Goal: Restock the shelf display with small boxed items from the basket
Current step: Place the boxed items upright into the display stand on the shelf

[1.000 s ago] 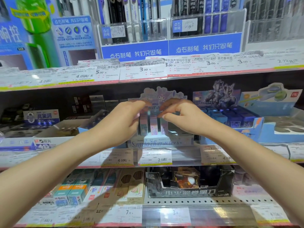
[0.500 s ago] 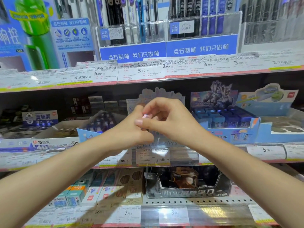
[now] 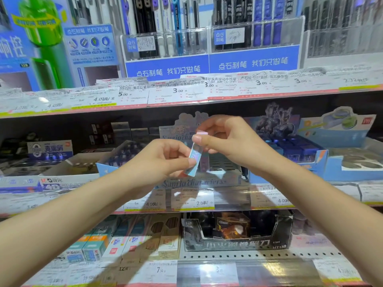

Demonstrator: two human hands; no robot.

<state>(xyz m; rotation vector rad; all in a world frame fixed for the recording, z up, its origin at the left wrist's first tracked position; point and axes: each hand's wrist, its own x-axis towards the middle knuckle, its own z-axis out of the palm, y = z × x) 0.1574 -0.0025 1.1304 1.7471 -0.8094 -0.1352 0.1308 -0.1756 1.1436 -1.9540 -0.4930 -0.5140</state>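
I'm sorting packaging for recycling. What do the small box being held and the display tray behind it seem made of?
Small pale-blue box: likely glossy coated card or film wrap; its face shines iridescently.
Pastel character display tray: seemingly printed cardboard, with a die-cut header and folded front.

Pens were racked upright in clear holders along the top shelf, above blue brand signs. A green poster was seen at the top left corner. Price labels were fixed along the shelf edges. A black display carton was set on the bottom shelf.
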